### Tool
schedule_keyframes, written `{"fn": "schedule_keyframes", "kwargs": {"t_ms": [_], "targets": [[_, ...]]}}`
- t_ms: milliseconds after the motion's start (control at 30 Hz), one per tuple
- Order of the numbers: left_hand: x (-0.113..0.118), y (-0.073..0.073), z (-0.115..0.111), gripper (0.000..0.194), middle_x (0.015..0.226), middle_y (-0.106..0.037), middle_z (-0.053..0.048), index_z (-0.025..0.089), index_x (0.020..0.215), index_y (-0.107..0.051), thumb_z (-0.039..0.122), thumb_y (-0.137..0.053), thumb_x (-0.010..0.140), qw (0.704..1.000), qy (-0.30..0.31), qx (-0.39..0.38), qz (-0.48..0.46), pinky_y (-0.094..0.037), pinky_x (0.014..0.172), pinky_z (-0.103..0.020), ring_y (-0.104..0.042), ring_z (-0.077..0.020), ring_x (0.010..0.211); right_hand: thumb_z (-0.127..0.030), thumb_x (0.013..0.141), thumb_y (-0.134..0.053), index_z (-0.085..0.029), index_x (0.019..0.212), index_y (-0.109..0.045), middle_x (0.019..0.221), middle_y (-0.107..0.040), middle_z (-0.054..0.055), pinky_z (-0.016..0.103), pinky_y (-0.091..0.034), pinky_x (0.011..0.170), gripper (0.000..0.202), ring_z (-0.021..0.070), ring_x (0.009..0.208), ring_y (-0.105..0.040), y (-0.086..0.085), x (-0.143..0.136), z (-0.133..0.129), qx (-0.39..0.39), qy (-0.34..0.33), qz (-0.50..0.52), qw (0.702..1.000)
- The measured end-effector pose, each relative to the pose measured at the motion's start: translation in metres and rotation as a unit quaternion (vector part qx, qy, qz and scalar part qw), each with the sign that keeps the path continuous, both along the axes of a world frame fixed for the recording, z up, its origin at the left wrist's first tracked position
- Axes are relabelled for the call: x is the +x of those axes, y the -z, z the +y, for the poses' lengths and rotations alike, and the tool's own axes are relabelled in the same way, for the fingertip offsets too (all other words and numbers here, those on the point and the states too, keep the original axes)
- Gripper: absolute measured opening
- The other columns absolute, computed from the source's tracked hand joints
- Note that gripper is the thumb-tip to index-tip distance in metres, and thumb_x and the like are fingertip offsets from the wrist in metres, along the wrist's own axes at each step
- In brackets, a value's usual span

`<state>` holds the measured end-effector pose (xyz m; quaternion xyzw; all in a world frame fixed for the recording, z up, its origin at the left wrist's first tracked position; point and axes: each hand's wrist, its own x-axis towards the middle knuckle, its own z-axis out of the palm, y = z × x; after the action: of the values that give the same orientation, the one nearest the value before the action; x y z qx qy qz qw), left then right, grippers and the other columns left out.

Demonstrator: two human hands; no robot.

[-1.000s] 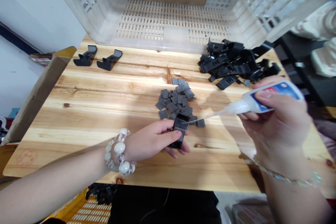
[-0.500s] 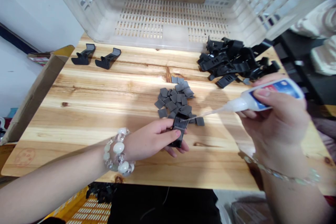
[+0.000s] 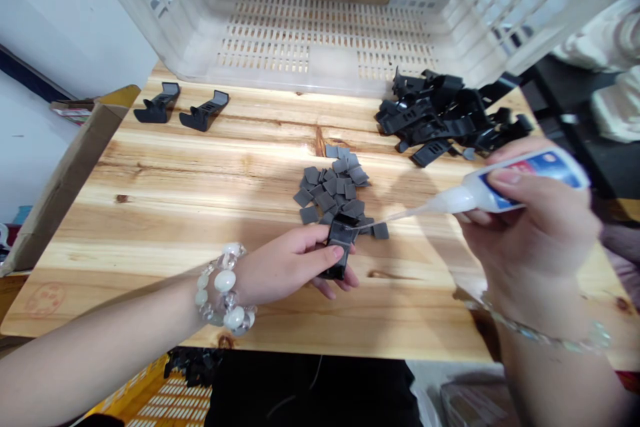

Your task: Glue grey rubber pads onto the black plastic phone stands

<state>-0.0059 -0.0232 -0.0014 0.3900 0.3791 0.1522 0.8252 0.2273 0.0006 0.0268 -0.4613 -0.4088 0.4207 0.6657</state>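
Note:
Between the thumb and fingers of my left hand [image 3: 295, 260] is a black plastic bracket [image 3: 338, 255], held just above the table. My right hand [image 3: 530, 227] is wrapped round a white glue bottle [image 3: 545, 170] with a blue and red label. The bottle lies tilted, and its long thin nozzle [image 3: 395, 217] reaches left to the upper part of the bracket, where the tip seems to touch it. Right behind the bracket lies a loose heap of small grey square pads [image 3: 327, 193].
A pile of black brackets [image 3: 445, 113] lies at the back right of the wooden table [image 3: 150, 233]. Two brackets with grey pads [image 3: 205, 111] stand at the back left. Behind them is a white plastic crate [image 3: 320, 73]. A yellow basket [image 3: 165, 407] sits below the front edge.
My right hand and the glue bottle have shifted very slightly to the right, the nozzle tip staying at the bracket. My left hand has hardly moved.

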Motion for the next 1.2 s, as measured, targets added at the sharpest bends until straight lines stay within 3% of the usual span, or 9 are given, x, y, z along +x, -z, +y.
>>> {"fn": "schedule_keyframes", "kwargs": {"t_ms": [367,600,1200], "targets": [[-0.0001,0.0006,0.0001,0.025,0.086,-0.067,-0.007,0.013,0.104,-0.058,0.035,-0.056,0.091,1.000,0.004,-0.011,-0.014,-0.058,0.067,-0.032,-0.069,-0.0186,0.080,-0.014,0.059,-0.064,-0.018,0.062,-0.057,0.040,-0.035,-0.007,0.017,-0.017,0.028,0.009,0.0049,0.029,-0.026,-0.0016,-0.0005,0.0005,0.000,0.012,0.002,1.000],[-0.0003,0.0018,0.0008,0.026,0.085,-0.067,-0.007,0.014,0.101,-0.058,0.038,-0.058,0.090,1.000,-0.003,-0.022,-0.016,-0.059,0.064,-0.031,-0.069,-0.0182,0.077,-0.014,0.052,-0.067,-0.018,0.060,-0.056,0.044,-0.041,-0.006,0.014,-0.021,0.027,0.014,0.0040,0.031,-0.033,-0.0022,-0.0094,-0.0003,0.017,0.103,-0.035,0.994],[0.0000,0.0018,0.0002,0.021,0.084,-0.065,-0.006,0.013,0.098,-0.056,0.034,-0.054,0.092,1.000,-0.004,-0.019,-0.010,-0.059,0.064,-0.030,-0.069,-0.0173,0.075,-0.012,0.052,-0.064,-0.018,0.063,-0.060,0.061,-0.050,-0.003,0.019,-0.024,0.033,0.013,0.0047,0.043,-0.039,0.0019,-0.0031,-0.0027,0.099,0.125,-0.075,0.984]]}}
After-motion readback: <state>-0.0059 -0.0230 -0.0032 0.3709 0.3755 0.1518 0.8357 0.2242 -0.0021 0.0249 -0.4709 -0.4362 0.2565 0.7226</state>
